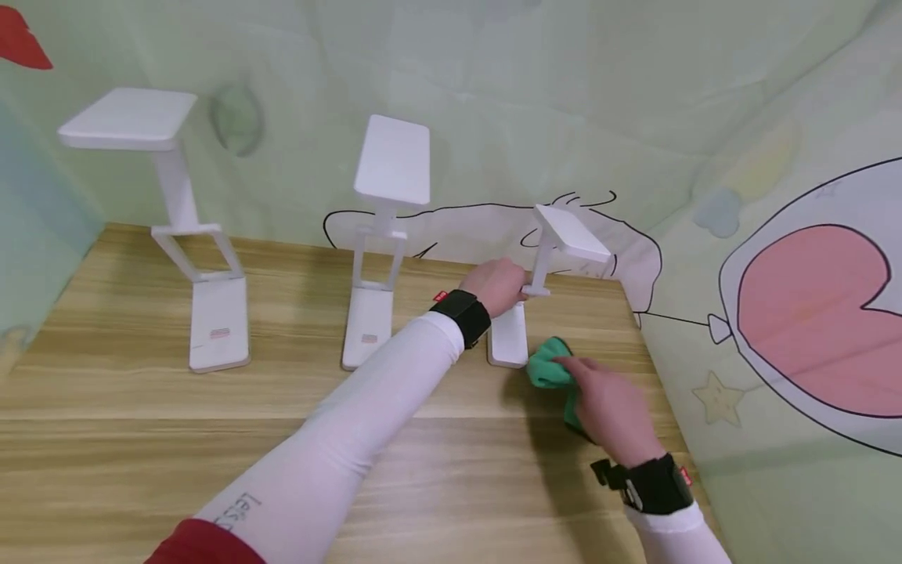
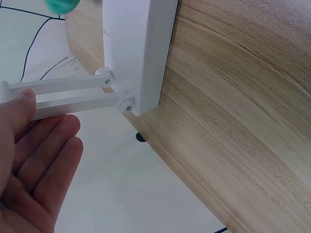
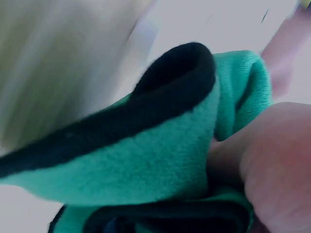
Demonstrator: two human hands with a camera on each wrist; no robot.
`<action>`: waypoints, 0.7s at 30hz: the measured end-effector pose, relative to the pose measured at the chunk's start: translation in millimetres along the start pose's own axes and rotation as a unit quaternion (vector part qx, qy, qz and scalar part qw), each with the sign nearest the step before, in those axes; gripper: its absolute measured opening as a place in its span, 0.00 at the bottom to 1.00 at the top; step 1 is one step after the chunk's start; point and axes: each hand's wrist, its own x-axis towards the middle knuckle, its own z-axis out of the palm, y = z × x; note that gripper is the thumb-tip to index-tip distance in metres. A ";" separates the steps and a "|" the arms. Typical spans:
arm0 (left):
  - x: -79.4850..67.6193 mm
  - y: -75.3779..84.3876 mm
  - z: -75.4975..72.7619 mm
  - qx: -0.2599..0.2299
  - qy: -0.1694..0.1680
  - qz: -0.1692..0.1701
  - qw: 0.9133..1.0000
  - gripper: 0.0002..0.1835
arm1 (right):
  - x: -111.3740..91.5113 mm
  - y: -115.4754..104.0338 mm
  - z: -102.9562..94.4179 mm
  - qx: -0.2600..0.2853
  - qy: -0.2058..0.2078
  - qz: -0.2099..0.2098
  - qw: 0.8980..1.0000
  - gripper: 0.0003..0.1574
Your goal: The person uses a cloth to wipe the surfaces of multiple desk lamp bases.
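At the right of the table stands a white folding desk lamp, its lamp head (image 1: 572, 233) raised over its flat base (image 1: 508, 337). My left hand (image 1: 495, 287) grips the lamp's hinged stem; in the left wrist view the thumb and fingers pinch one end of the two-bar stem (image 2: 73, 101). A green cloth (image 1: 552, 365) with black edging is bunched in my right hand (image 1: 613, 407), just right of the lamp base's near end. The right wrist view shows the cloth (image 3: 146, 170) folded up against the thumb; most fingers are hidden there.
Two more white desk lamps stand unfolded to the left, a middle lamp (image 1: 395, 160) and a far-left lamp (image 1: 134, 117). The wood-grain table (image 1: 451, 486) meets a pale printed curtain (image 1: 493, 78) at the back and on the right side.
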 end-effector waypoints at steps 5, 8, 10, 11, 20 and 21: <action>0.0 -4.5 -5.3 -0.003 -0.002 0.002 1.000 0.11 | -17.0 -89.4 1.0 0.007 -0.014 -0.120 0.993 0.41; -2.6 -9.3 -10.2 -0.008 -0.010 0.004 1.000 0.12 | -18.6 -134.2 6.9 0.009 0.002 -0.196 0.981 0.43; -4.9 -12.7 -13.2 -0.010 -0.017 0.000 1.000 0.12 | -17.4 -159.3 14.0 0.009 0.026 -0.239 0.971 0.41; -6.0 -14.5 -14.6 -0.010 -0.020 -0.003 1.000 0.12 | -16.3 -170.5 18.2 0.012 0.037 -0.259 0.965 0.38; -13.7 -23.9 -20.4 0.012 -0.022 0.003 1.000 0.16 | -9.7 -211.7 65.5 0.008 -0.018 -0.352 0.936 0.30; -16.0 -24.6 -20.1 0.015 -0.022 0.011 1.000 0.16 | -9.8 -208.7 69.2 0.013 -0.042 -0.358 0.933 0.32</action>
